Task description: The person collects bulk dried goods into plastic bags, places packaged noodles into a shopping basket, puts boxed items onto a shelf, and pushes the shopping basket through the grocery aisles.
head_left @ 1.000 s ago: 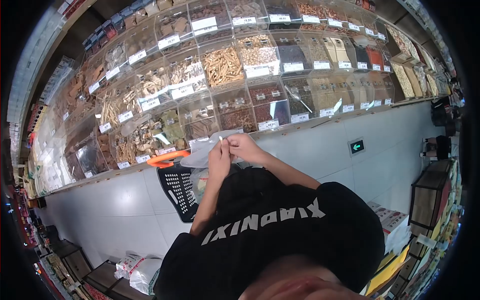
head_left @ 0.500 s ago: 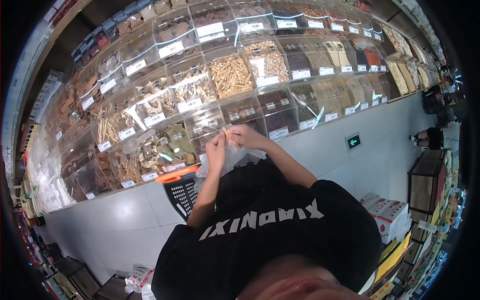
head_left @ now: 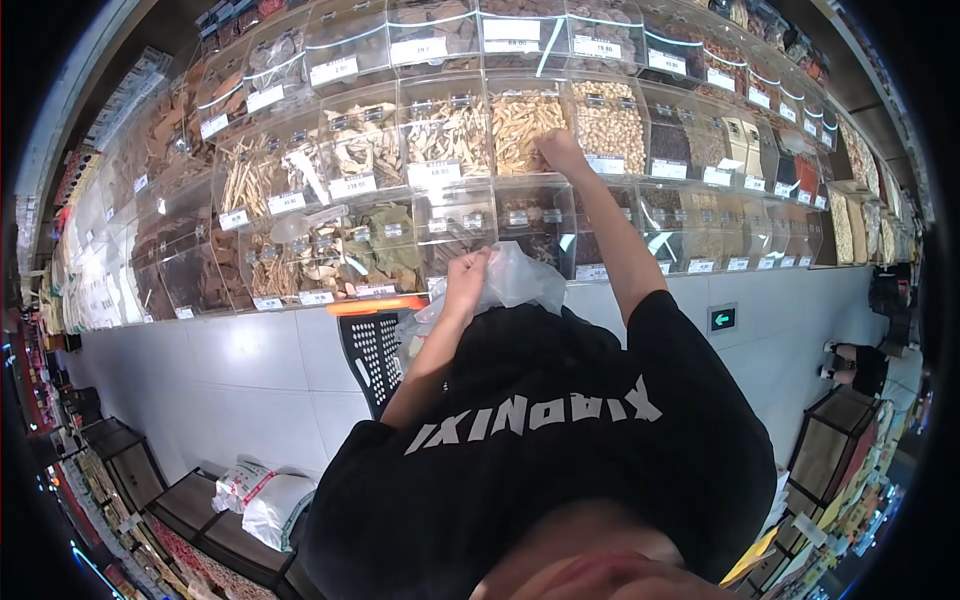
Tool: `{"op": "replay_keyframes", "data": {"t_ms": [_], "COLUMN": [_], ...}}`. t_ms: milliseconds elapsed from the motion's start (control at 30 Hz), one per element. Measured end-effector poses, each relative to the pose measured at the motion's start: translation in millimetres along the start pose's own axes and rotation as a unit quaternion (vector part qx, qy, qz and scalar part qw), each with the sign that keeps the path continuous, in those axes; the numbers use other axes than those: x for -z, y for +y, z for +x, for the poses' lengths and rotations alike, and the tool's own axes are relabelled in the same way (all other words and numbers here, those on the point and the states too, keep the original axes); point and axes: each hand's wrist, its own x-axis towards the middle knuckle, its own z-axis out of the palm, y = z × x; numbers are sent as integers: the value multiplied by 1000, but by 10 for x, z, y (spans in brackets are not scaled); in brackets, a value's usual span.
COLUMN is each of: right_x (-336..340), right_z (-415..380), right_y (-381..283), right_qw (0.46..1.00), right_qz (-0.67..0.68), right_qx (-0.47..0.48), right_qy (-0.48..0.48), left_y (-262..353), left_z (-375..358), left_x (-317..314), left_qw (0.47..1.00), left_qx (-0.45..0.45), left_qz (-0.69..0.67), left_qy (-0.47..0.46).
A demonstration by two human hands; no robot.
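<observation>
Through the head camera I see that the hands have parted: half a second ago they were together over the bag, with a small pale piece at the fingertips, and now the right hand (head_left: 562,152) has gone up and forward to the clear bin of yellowish dried strips (head_left: 522,118), the arm stretched out. The left hand (head_left: 466,280) stays low with the translucent plastic bag (head_left: 522,278), which now spreads out to the right of it in front of the lower bins. My view has shifted a little as well, so the strips sit nearer its middle. The yellowish strips lie just beyond and to the left of the right hand's fingers, which are curled in at the bin's right front part; I can't tell whether they touch the strips or hold one. The left hand's fingers are pinched together on the bag's edge, and the rest of the bag hangs beside them. Right of the reaching hand is a bin of pale rounded pieces (head_left: 612,120) with a white price label (head_left: 606,165) along its front. Below the left hand, a black perforated basket (head_left: 372,358) with an orange handle (head_left: 376,306) stands beside the left forearm.
</observation>
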Motion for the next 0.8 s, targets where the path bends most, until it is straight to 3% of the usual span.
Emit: {"op": "replay_keyframes", "data": {"t_ms": [67, 100, 167, 233, 300, 400, 433, 467, 500, 533, 600, 667, 733, 800], "right_x": [-142, -215, -209, -298, -386, -526, -567, -573, -485, -352, -60, 161, 290, 330], "right_z": [0, 74, -561, -973, -1337, -1684, -1654, -1671, -1739, -1791, -1846, -1804, -1677, -1473], "right_y": [182, 519, 187, 223, 353, 564, 761, 972, 809, 555, 73, -182, -162, 181], "right_qw": [995, 975, 957, 987, 994, 998, 996, 965, 893, 805, 680, 642, 712, 835], "right_qz": [55, -25, -59, 36, 28, 47, 83, 236, 400, 519, 628, 650, 598, 471], "right_qx": [64, 168, 185, 68, 73, -27, -34, -85, -152, -216, -295, -322, -269, -146], "right_qy": [61, 143, 214, 139, 79, 37, -13, -79, -140, -188, -237, -250, -251, -243], "left_y": [31, -7, 21, -12, -75, 576, 611, 663, 817, 978, 1072, 922, 801, 641], "left_z": [28, 64, 79, 101, 149, -206, -280, -365, -479, -615, -748, -777, -850, -844], "left_x": [-12, -13, -86, -151, -198, -526, -591, -668, -750, -823, -944, -969, -903, -836], "left_qw": [1000, 1000, 1000, 998, 994, 985, 980, 957, 920, 896, 814, 786, 828, 860], "left_qx": [4, 8, -12, -29, -49, -116, -187, -280, -367, -400, -512, -520, -438, -365], "left_qz": [6, 25, 0, -21, -37, -74, -3, 66, 137, 186, 244, 283, 301, 314], "left_qy": [-1, 6, 23, 53, 94, 104, 72, 33, -7, -57, -126, -174, -180, -166]}}
